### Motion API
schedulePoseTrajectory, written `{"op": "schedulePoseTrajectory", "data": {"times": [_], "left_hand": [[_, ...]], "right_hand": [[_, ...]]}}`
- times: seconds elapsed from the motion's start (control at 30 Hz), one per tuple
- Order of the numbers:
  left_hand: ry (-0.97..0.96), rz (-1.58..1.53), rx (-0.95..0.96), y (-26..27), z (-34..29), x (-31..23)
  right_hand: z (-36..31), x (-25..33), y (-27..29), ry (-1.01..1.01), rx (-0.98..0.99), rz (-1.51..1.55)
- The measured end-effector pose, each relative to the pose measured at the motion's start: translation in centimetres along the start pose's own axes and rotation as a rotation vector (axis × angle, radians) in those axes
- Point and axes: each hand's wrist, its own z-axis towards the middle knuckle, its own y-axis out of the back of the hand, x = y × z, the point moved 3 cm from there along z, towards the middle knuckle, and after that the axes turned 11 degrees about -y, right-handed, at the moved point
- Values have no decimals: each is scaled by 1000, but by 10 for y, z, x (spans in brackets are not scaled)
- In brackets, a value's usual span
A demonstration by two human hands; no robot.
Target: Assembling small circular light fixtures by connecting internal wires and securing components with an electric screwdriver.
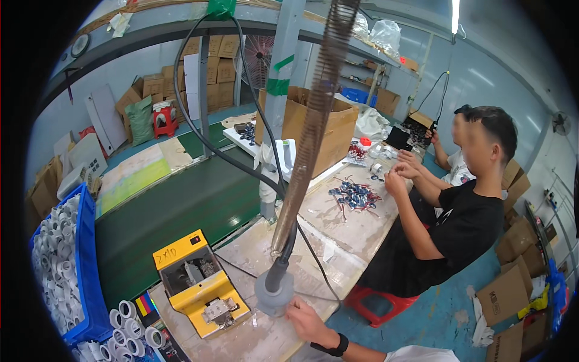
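Observation:
My right hand (pixel 306 321), with a black band at the wrist, comes in from the lower right. Its fingers are bent together beside the rim of a grey bell-shaped head (pixel 274 292). That head hangs on a thick black cable below a rusty coil spring (pixel 313 120). Whatever the fingertips pinch, if anything, is hidden or too small to name. Left of the grey head, a yellow screw feeder (pixel 205 286) stands on the worn table, with small metal parts in its open bin and a metal fixture in front. My left hand is out of view.
At left, a blue crate (pixel 90 271) overflows with white plastic rings (pixel 132 329). A green conveyor belt (pixel 163 211) runs behind the feeder. Blue parts with red wires (pixel 354 194) lie farther along the table. A co-worker (pixel 464 199) sits at right on a red stool (pixel 383 304).

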Motion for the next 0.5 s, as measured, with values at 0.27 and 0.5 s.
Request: {"op": "schedulePoseTrajectory", "data": {"times": [0.27, 0.5], "left_hand": [[19, -17, -17, 1, 2, -3], [1, -9, -28, 1, 3, -3]], "right_hand": [[0, 0, 1, -18, 2, -11], [-4, -4, 1, -26, -24, -56]]}}
